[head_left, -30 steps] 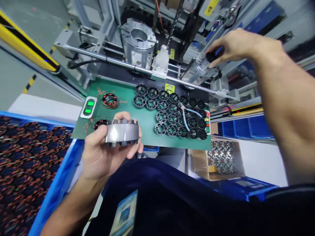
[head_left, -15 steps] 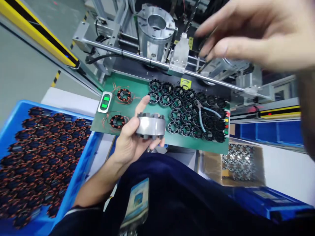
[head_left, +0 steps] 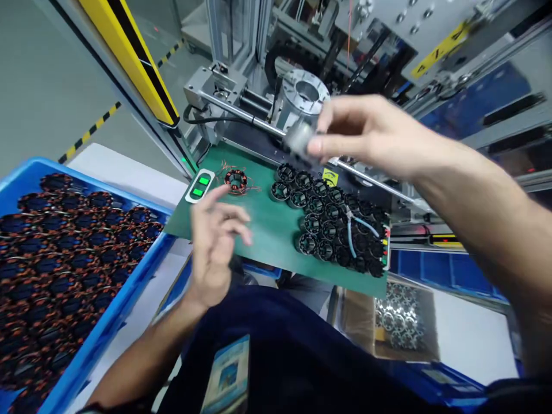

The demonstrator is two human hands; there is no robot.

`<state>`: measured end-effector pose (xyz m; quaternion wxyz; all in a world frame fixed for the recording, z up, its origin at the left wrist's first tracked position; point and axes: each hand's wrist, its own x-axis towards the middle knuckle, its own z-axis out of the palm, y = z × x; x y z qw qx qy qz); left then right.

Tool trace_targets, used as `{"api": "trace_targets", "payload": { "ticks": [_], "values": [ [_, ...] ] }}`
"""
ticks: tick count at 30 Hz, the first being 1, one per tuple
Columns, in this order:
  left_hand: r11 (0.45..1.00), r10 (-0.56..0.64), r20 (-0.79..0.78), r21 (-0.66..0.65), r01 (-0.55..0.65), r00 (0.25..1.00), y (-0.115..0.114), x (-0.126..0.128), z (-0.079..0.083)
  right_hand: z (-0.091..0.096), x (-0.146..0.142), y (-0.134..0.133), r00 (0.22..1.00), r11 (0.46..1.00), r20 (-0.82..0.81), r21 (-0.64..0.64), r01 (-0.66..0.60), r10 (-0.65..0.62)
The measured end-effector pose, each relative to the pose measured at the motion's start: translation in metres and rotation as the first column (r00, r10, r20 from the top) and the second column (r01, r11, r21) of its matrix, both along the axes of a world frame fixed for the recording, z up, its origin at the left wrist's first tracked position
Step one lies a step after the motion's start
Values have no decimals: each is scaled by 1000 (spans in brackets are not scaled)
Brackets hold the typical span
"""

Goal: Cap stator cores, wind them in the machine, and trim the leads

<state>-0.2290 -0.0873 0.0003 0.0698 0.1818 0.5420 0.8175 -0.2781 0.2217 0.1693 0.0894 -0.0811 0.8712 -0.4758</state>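
Note:
My right hand [head_left: 366, 135] pinches a silver motor stator core [head_left: 299, 138], blurred by motion, in front of the round metal fixture [head_left: 317, 102] of the machine. Over the left part of the green mat [head_left: 267, 230], my left hand [head_left: 213, 247] has its fingers apart and holds nothing. Just beyond its fingertips lies a copper-wound stator [head_left: 235, 181] with loose wire ends. Several black-ended stator cores [head_left: 317, 206] stand in rows on the mat's right part. Pliers with light blue handles [head_left: 351, 233] rest on top of them.
On the left is a blue crate [head_left: 142, 201] full of wound stators. A panel with two green buttons [head_left: 200, 186] sits at the mat's left corner. A metal rail [head_left: 241, 118] crosses behind the mat. A cardboard box [head_left: 357, 316] of metal rings stands at the right.
The stator core has passed from my left hand to my right, which has come down and left to the fixture. My left hand has let go and moved left. The view has shifted.

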Motion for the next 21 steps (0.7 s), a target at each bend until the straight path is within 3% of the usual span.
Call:
{"api": "trace_targets", "payload": {
  "ticks": [1,2,4,6,7,10,12,16,21],
  "values": [
    [974,224,-133,-12,-228,965,-14,-8,-12,4,-17,8,990,993,-103,46,105,-100],
    [912,395,-205,-30,-409,896,-28,-17,-27,6,-36,16,962,973,-206,106,206,-181],
    [741,618,-236,-145,-656,750,-56,-38,-59,4,-72,32,897,889,-358,276,365,-257],
    [633,629,-213,-418,-651,748,-78,-58,-92,-4,-104,44,860,766,-428,442,467,-278],
    [606,626,-196,-487,-629,755,-84,-66,-107,-9,-116,48,858,719,-432,499,484,-278],
    [565,605,-176,-591,-575,776,-87,-79,-136,-19,-136,53,891,681,-389,587,437,-236],
    [545,621,-183,-598,-588,762,-81,-81,-142,-18,-141,54,920,667,-345,643,376,-186],
    [536,646,-183,-582,-611,741,-73,-79,-139,-6,-153,56,965,623,-240,740,253,-107],
    [532,664,-171,-576,-621,728,-74,-79,-139,1,-177,67,986,590,-139,791,165,-89]
  ]
}}
